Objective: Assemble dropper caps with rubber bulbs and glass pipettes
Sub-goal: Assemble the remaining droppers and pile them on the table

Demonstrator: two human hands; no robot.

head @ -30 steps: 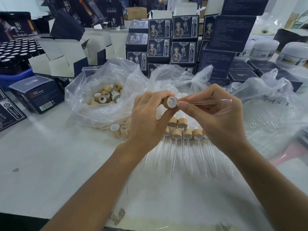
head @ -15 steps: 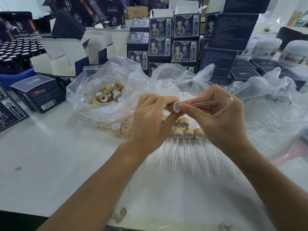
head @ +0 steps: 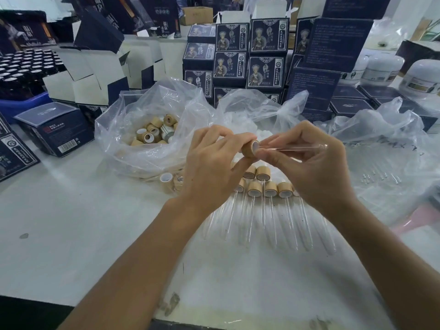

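Bamboo cap (head: 250,149) pinched in left hand (head: 212,167), glass pipette (head: 302,147) pinched in right hand (head: 316,170) and pointing toward 3 o'clock: keep coaxial, push straight into cap, avoid bending, above finished droppers (head: 269,189) at 6 o'clock

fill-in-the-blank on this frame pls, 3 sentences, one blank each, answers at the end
1. The left hand grips a bamboo ____.
2. The right hand pinches a glass ____ whose end meets that piece.
3. The finished droppers lie in rows on the ____, below both hands.

Answers: cap; pipette; table
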